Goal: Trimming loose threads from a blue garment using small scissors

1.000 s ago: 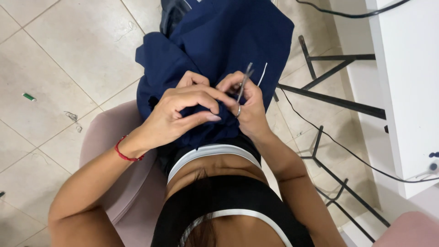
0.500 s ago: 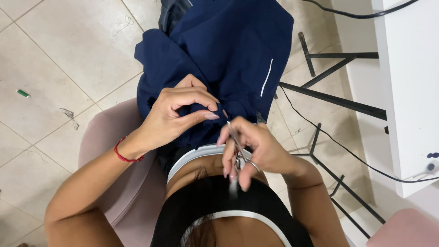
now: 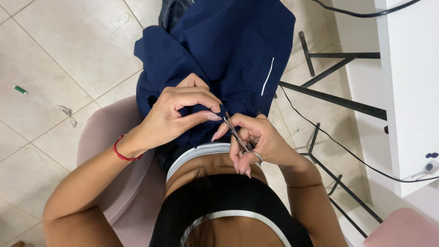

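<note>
We look down on a pale tiled floor [image 3: 59, 45] that fills the left and top of the view. Along the right edge stands a white counter [image 3: 407, 91] on black metal legs [image 3: 338, 98], with a black cable [image 3: 347, 151] trailing down past them. We sit in a dusty-pink chair [image 3: 123, 183], and a second pink seat [image 3: 402, 228] shows in the lower right corner.

Across our lap lies a dark navy garment [image 3: 228, 50], bunched and draped towards the floor, with a thin white stripe [image 3: 267, 75] on its right side. Below it we see a black top with a white band [image 3: 201, 153].

Our left hand [image 3: 178, 114] rests on the near edge of the garment, its thumb and forefinger pinched together on a fold of the navy cloth. A red cord bracelet [image 3: 121, 151] circles that wrist.

Our right hand [image 3: 254, 142] is just beside the left, its fingers closed through the loops of small metal scissors [image 3: 238, 137]. The blades point up and to the left, the tips reaching the pinched fold right next to the left fingertips; we cannot tell whether the blades are apart.

On the floor at far left lie a small green object [image 3: 20, 90] and some loose thread scraps [image 3: 67, 112].
</note>
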